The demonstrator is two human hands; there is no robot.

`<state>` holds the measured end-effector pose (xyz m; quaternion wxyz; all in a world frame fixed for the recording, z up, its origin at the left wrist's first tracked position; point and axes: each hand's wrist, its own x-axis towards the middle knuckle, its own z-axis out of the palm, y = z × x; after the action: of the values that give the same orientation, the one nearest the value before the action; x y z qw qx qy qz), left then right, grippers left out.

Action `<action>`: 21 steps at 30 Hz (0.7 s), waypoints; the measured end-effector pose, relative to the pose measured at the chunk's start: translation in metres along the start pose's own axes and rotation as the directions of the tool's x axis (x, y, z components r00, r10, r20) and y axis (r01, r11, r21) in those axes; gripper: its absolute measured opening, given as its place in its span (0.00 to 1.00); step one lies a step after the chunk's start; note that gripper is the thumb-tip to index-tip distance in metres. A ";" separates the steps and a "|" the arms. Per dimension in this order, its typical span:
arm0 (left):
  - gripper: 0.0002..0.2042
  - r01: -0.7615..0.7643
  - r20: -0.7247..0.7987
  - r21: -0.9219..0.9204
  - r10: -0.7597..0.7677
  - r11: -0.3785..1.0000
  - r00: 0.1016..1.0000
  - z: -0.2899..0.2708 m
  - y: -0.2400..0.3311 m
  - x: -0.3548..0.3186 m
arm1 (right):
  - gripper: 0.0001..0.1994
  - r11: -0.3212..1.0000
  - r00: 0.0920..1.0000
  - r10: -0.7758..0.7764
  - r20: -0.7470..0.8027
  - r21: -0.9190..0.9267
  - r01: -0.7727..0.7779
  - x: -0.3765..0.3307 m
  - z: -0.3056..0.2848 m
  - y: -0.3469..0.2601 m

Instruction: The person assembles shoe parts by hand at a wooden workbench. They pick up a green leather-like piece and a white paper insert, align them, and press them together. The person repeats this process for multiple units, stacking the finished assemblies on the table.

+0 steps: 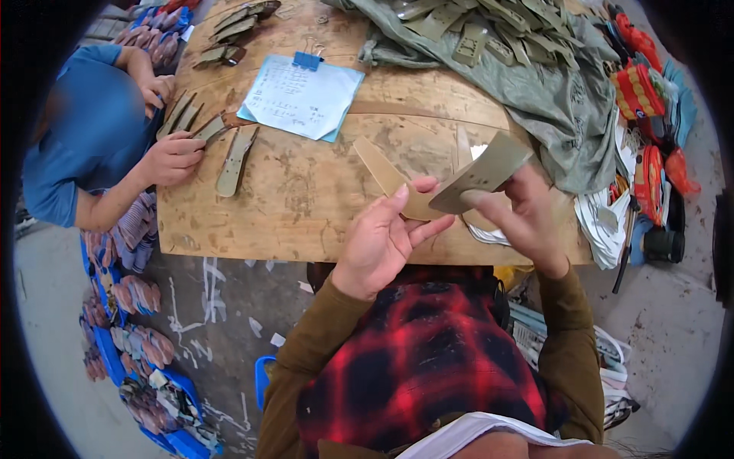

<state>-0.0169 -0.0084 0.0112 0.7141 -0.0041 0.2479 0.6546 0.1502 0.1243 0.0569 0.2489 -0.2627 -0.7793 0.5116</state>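
My left hand (380,239) pinches a thin tan insole-shaped piece (376,162) between thumb and fingers, its narrow end pointing away to the left. In my right hand (527,218) is an olive-green insole-shaped piece (483,174), bent into a curve, with small dark dots or holes on it. The near end of the olive piece overlaps the tan one, close to my left fingertips; whether they touch I cannot tell. My right fingers are slightly blurred. Behind the olive piece, pale pieces (463,147) lie on the wooden table (290,206), partly hidden.
Across the table, several olive pieces (468,44) are heaped on a green cloth (562,149). A clipped paper sheet (298,99) lies mid-table. At left, a person in blue (95,130) handles olive pieces beside another one (235,162). White pieces (598,222) hang over the right edge.
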 end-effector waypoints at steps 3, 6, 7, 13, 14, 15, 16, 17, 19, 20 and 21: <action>0.19 0.004 0.009 0.023 -0.004 1.000 1.000 -0.001 0.000 -0.001 | 0.18 0.990 0.993 -0.049 0.104 -0.126 0.062 -0.005 0.001 0.001; 0.19 0.034 0.002 0.040 -0.034 0.999 0.999 0.000 0.004 -0.005 | 0.18 0.956 0.972 -0.141 0.188 -0.230 0.183 -0.003 0.002 0.002; 0.19 0.049 0.005 0.060 -0.049 0.997 0.999 0.000 0.005 -0.006 | 0.18 0.928 0.958 -0.184 0.218 -0.284 0.243 -0.002 0.002 0.001; 0.20 0.081 0.002 0.075 -0.081 0.994 0.997 0.004 0.003 -0.007 | 0.19 0.923 0.952 -0.221 0.212 -0.271 0.274 -0.010 0.006 0.002; 0.20 0.085 -0.002 0.077 -0.086 0.993 0.996 0.005 0.003 -0.007 | 0.19 0.924 0.954 -0.217 0.208 -0.271 0.269 -0.011 0.006 0.002; 0.20 0.087 -0.003 0.077 -0.087 0.993 0.996 0.004 0.003 -0.006 | 0.19 0.926 0.955 -0.215 0.205 -0.269 0.266 -0.011 0.006 0.000; 0.20 0.089 -0.004 0.077 -0.089 0.993 0.996 0.004 0.002 -0.006 | 0.19 0.927 0.956 -0.214 0.202 -0.266 0.264 -0.011 0.006 -0.001; 0.20 0.090 -0.006 0.077 -0.090 0.993 0.996 0.004 0.002 -0.006 | 0.20 0.926 0.956 -0.223 0.189 -0.265 0.268 -0.011 0.007 -0.001; 0.20 0.088 -0.006 0.075 -0.088 0.993 0.996 0.004 0.001 -0.005 | 0.20 0.926 0.956 -0.232 0.176 -0.260 0.273 -0.012 0.008 0.000; 0.20 0.087 -0.007 0.074 -0.086 0.993 0.996 0.004 0.001 -0.005 | 0.20 0.927 0.957 -0.233 0.175 -0.258 0.273 -0.012 0.008 0.000; 0.20 0.087 -0.008 0.079 -0.086 0.993 0.996 0.004 0.001 -0.005 | 0.20 0.929 0.958 -0.221 0.183 -0.258 0.264 -0.012 0.007 0.000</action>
<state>-0.0165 -0.0113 0.0170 0.7408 0.0122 0.2751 0.6126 0.1544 0.1117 0.0531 0.2111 -0.1571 -0.8868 0.3799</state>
